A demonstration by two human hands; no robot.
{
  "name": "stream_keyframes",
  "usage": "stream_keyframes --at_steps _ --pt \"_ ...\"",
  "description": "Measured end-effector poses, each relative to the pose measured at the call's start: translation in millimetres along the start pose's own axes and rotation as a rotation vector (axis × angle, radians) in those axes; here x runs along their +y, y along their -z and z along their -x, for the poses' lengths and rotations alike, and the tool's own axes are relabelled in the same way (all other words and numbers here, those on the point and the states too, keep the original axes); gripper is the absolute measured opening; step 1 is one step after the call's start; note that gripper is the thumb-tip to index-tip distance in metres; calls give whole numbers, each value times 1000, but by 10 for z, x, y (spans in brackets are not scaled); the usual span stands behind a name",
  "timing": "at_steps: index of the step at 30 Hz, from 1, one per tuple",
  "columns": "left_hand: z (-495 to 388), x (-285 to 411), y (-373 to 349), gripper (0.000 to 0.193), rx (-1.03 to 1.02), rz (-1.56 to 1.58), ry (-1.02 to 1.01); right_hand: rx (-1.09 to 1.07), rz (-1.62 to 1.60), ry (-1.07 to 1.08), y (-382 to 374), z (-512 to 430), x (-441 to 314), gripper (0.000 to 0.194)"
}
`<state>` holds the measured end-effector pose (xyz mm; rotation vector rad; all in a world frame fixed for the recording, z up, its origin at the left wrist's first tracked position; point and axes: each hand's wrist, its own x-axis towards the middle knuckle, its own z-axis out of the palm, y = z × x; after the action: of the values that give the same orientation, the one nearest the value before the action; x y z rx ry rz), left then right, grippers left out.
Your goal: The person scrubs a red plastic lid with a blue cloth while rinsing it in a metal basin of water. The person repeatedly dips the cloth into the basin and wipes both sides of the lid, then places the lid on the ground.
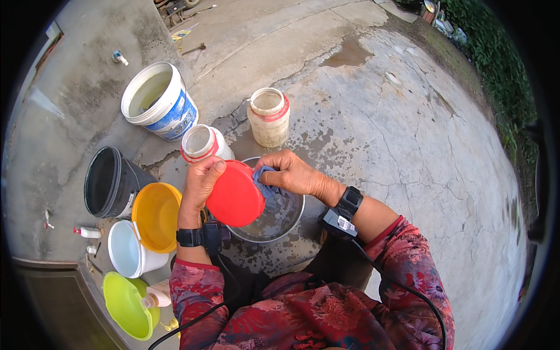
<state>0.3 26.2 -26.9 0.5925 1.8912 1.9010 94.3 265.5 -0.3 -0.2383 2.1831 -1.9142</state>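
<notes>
My left hand (201, 183) grips a round red plastic lid (236, 194) by its left edge, the thumb at its upper rim. A bunched blue-grey cloth (265, 180) is pinched in my right hand (291, 173), against the lid's right rim. Below the lid stands a metal basin (297, 223) with water in it, partly hidden by the lid and my hands. Just beyond my left hand is a whitish plastic jar (225, 146) with a red ring at its neck and no lid on. A second such jar (269, 127), stained and uncapped, stands farther off on wet concrete.
Along the wall at left stand a white-and-blue bucket (177, 113) holding water, a black bucket (131, 183), a yellow bucket (157, 218), a white pail (153, 262) and a lime-green basin (127, 308). A tap (119, 57) juts from the wall. Cracked concrete (415, 175) spreads right.
</notes>
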Motion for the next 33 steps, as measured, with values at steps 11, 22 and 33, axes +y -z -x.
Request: stream_keyframes --at_steps 11,22,33 --pt "-13 -25 -43 27 110 77 -116 193 -559 -71 -152 -100 14 21" --pt "-5 -16 -45 26 113 -27 -143 88 -294 -99 -69 -114 10 13" --pt "-12 -25 -31 25 107 -35 -145 92 -215 -85 -82 -85 -53 20"
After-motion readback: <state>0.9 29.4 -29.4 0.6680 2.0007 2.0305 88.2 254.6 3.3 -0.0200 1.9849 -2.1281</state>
